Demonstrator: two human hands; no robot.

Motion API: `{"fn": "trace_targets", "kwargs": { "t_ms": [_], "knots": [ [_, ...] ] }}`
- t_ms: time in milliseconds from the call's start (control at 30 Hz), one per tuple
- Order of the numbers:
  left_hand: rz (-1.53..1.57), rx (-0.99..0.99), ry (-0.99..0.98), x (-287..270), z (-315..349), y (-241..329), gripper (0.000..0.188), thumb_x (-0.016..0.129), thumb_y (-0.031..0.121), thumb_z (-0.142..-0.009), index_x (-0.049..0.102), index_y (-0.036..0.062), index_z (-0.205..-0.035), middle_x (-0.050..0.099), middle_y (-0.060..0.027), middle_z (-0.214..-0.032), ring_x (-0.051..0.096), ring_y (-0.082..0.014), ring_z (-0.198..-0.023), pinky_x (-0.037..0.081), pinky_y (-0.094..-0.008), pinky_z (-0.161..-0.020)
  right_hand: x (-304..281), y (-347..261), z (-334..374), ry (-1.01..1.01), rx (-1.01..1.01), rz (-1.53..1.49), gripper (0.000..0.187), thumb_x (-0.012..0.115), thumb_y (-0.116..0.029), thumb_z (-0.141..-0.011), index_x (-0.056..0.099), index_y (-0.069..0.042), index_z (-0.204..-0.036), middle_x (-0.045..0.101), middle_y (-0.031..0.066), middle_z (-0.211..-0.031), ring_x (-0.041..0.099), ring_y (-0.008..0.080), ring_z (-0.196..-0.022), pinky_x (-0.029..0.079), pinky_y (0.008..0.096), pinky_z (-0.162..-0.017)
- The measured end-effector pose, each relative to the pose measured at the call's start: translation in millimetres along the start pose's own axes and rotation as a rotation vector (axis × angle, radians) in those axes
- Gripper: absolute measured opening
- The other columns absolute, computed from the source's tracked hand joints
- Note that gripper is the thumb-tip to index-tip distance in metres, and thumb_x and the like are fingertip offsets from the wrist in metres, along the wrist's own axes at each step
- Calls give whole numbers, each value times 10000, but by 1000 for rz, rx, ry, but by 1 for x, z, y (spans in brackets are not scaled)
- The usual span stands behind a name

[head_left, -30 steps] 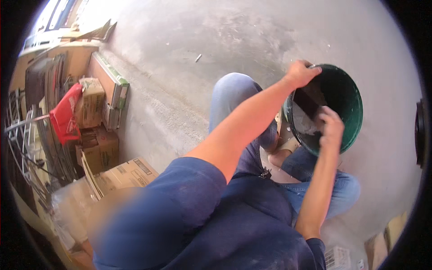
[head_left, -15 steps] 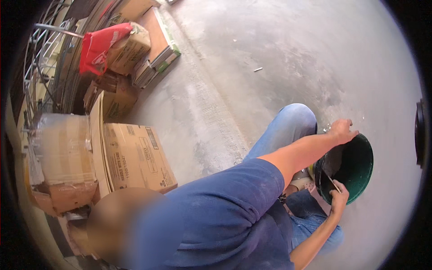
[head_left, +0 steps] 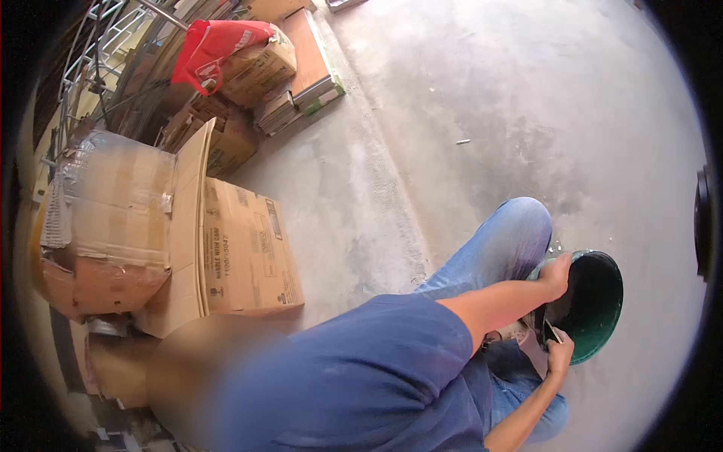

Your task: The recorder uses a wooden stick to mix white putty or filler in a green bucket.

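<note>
A dark green bucket (head_left: 602, 331) is tipped on its side between my bent knees, its mouth turned to the right. My left hand (head_left: 556, 276) is at the upper part of the bucket's rim, back of the hand showing; its fingers are mostly hidden. At the lower rim, my right hand (head_left: 559, 352) is closed round a thin, flat tool like a scraper (head_left: 549, 330), which points up into the bucket mouth. Inside, the bucket is dark, with a greyish patch along the wall near my left hand. Small pale bits lie on the floor near its upper rim.
Cardboard boxes (head_left: 252, 256) stand at the left, one wrapped in clear tape (head_left: 113, 203). Further back are a red bag (head_left: 218, 53) on a carton, stacked boards (head_left: 312, 68) and metal racking. A small white stick (head_left: 462, 142) lies on the grey concrete floor (head_left: 512, 83).
My left hand has turned from fingers reaching over the rim to lying bent at it. The right hand keeps the flat tool. The whole view has shifted, boxes sliding rightward.
</note>
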State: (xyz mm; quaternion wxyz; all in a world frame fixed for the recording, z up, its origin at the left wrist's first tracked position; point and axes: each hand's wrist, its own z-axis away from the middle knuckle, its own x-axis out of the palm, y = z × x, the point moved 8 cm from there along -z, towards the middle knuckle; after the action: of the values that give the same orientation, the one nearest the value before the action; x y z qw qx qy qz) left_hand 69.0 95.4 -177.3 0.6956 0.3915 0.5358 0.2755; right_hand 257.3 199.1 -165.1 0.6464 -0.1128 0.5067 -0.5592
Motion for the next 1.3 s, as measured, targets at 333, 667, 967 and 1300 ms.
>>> {"fn": "trace_targets", "kwargs": {
  "t_ms": [333, 667, 967, 1300],
  "knots": [
    [-295, 289, -517, 44, -34, 34, 334, 573, 73, -818, 606, 53, -1150, 667, -201, -1036, 644, -374, -992, 516, -461, -850, -1, -60, 36, 113, 66, 0, 314, 615, -31, -681, 696, 48, -973, 672, 69, -790, 590, 150, -720, 460, 275, -700],
    [-267, 295, -574, 86, 2, 72, 310, 564, 355, -886, 683, 89, -992, 668, -170, -975, 645, -348, -959, 520, -474, -813, -8, -5, 75, 283, 19, -211, 278, 597, -95, -719, 656, 25, -963, 632, 116, -816, 592, 215, -785, 468, 340, -737],
    [-27, -118, -738, 105, -57, 10, 756, 348, 616, -937, 464, 26, -1395, 485, -233, -1393, 447, -345, -1307, 355, -418, -1055, -29, -12, 103, 216, 235, -470, 328, 622, -48, -703, 678, 6, -1022, 677, 179, -847, 656, 231, -787, 498, 322, -758],
    [141, -297, -730, 87, -38, 8, 715, 377, 578, -962, 458, 6, -1384, 552, -141, -1326, 570, -261, -1141, 458, -391, -952, -39, 9, 87, 290, 171, -730, 334, 556, -57, -711, 667, 44, -1009, 644, 113, -749, 594, 146, -669, 482, 301, -658]
  ]
}}
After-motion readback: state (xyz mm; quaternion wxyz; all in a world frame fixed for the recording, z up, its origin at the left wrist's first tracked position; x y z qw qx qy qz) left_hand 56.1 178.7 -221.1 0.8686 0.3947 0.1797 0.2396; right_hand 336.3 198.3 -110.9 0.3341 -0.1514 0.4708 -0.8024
